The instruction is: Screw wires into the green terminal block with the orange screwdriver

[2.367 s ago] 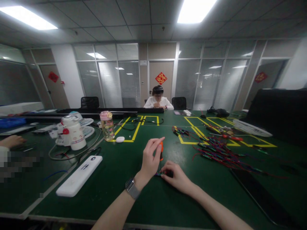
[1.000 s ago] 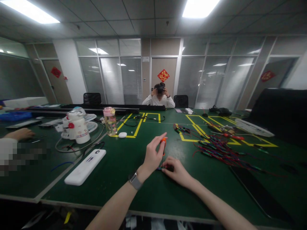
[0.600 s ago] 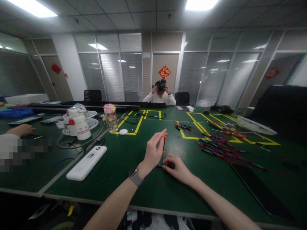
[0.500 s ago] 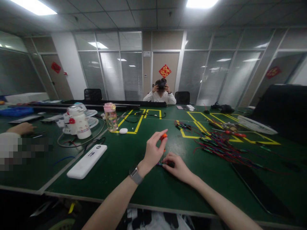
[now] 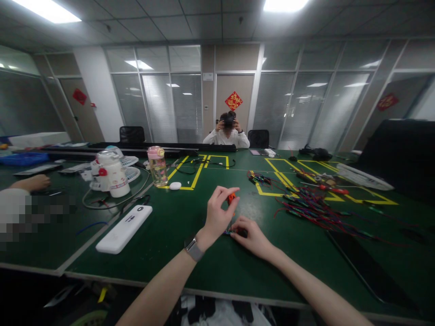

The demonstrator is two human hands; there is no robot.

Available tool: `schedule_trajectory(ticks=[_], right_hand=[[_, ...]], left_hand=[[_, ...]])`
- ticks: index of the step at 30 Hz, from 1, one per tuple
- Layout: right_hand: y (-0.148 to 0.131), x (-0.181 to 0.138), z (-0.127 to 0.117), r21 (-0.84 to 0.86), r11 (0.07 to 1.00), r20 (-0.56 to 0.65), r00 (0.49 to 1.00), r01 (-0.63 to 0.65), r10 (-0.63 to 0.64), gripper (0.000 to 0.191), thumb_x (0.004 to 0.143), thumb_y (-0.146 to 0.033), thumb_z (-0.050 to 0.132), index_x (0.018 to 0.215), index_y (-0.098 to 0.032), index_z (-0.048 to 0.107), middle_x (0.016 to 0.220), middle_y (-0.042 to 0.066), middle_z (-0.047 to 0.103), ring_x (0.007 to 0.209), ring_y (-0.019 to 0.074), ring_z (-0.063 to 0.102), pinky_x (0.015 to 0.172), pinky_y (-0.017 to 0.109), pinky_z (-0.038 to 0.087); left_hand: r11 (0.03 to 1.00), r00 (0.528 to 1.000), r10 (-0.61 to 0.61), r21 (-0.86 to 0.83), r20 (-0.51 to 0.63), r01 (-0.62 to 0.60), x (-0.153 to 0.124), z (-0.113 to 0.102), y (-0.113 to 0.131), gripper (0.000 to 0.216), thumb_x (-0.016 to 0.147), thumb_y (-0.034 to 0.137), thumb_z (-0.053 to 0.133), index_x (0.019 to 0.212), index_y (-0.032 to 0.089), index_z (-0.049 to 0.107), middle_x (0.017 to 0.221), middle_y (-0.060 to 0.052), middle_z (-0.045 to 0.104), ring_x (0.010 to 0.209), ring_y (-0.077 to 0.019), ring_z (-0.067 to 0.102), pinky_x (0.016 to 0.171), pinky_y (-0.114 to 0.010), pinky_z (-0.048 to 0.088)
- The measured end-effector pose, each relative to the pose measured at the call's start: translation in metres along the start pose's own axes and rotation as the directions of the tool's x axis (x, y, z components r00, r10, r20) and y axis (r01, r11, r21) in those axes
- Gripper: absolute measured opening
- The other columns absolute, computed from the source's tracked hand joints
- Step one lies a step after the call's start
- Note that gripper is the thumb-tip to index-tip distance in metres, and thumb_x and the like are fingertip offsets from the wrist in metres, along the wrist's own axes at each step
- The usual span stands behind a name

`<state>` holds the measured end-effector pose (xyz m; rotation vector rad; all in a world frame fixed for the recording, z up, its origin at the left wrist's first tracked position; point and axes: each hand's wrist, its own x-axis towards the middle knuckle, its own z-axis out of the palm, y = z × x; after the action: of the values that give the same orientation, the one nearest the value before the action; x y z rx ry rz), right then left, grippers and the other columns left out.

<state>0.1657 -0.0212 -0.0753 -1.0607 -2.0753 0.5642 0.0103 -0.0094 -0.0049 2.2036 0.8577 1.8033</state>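
Left fingertips point(image 5: 237, 189) lower, Chinese-lettered sign point(image 5: 234, 100) beyond

Ceiling lights point(image 5: 286, 4) are glaring white, blown out, high beyond the left hand point(image 5: 234, 194). Bench point(image 5: 163, 235) around it is looking dim, faint sheen showing past the right hand point(image 5: 250, 236). Outer edges are looking stretched; detail between hands is looking soft.

Cannot see the orange handle point(image 5: 232, 198) whole, partly covered by the left hand point(image 5: 218, 212). Just below that grip, cannot make out the tiny piece point(image 5: 228, 232) by the right hand point(image 5: 250, 234). Far left of it, lose a co-worker's sleeve point(image 5: 12, 199) to the edge.
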Motion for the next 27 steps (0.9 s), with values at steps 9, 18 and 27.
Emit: schedule_trajectory(ticks=[9,18,27], right_hand=[[-0.0026,0.0008,-0.001,-0.01,1.0,0.01,1.0,-0.008,0.008,0.009,0.078,-0.009,0.064,0.081,-0.016,0.07,0.08,0.003,0.059,0.073,0.0164,0.057,0.068,0.028,0.045],[0.0007,-0.0001,-0.0002,0.002,1.0,0.013,1.0,-0.009,0.009,0.008,0.078,-0.011,0.064,0.081,-0.016,0.07,0.081,0.003,0.058,0.072,0.016,0.056,0.067,0.028,0.045],[-0.0033,-0.0018,-0.0025,-0.007,1.0,0.002,1.0,-0.014,0.014,0.01,0.078,-0.01,0.064,0.083,-0.016,0.07,0.081,0.004,0.059,0.073,0.0164,0.057,0.067,0.028,0.046]], left_hand=[[0.997,0.997,0.02,-0.069,0.075,-0.015,-0.0006,0.0007,0.0033,0.035,0.099,0.018,0.038,0.129,0.021,0.055,0.111,-0.007,0.063,0.103,-0.0175,0.059,0.091,-0.032,0.047],[1.0,1.0,0.014,0.012,0.004,-0.014,-0.0022,0.002,0.0007,0.022,0.094,0.027,0.054,0.111,0.022,0.065,0.091,-0.003,0.056,0.083,-0.015,0.057,0.076,-0.027,0.048],[0.999,1.0,0.013,0.03,0.024,-0.014,0.001,-0.0006,-0.0025,0.028,0.095,0.023,0.049,0.122,0.021,0.06,0.093,-0.004,0.061,0.085,-0.0156,0.059,0.079,-0.029,0.048]])
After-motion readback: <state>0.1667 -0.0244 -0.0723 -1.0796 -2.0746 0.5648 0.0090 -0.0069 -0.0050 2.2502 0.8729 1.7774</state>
